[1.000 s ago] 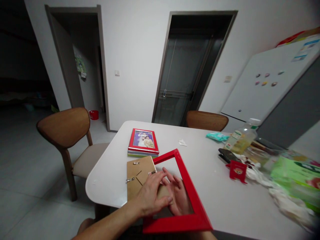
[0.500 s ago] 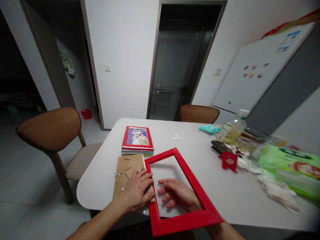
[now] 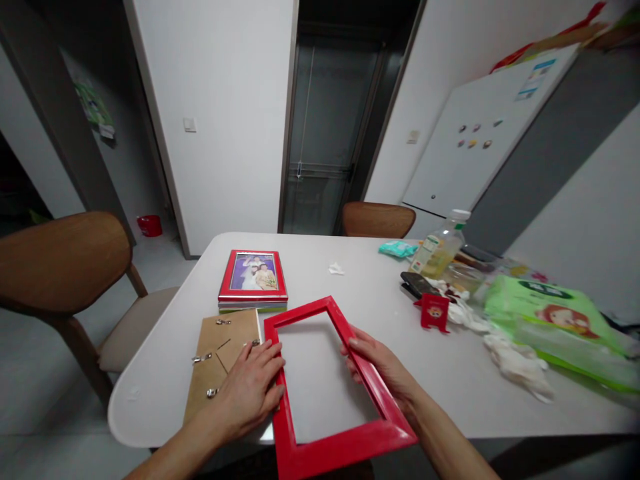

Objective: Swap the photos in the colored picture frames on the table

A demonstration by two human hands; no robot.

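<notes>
A red, unfilled picture frame (image 3: 345, 443) tilts up off the near edge of the white table. My right hand (image 3: 377, 367) is closed round its right side, thumb on top. On its left side rest the fingertips of my left hand (image 3: 253, 383), whose palm lies over a brown backing board (image 3: 213, 340) with metal clips. Whether the left fingers pinch the frame is hidden. Behind the board lies a stack of frames, topped by a red framed photo (image 3: 254, 273) of a couple.
The white table (image 3: 150, 393) has a crumpled tissue (image 3: 337, 269) near its middle. To the right are a bottle (image 3: 440, 247), a black item (image 3: 419, 285), a red card (image 3: 434, 312) and a green tissue pack (image 3: 555, 320). Chairs stand left and behind.
My right hand has come out from behind the frame's opening and taken hold of its right side. The view has turned a little to the right.
</notes>
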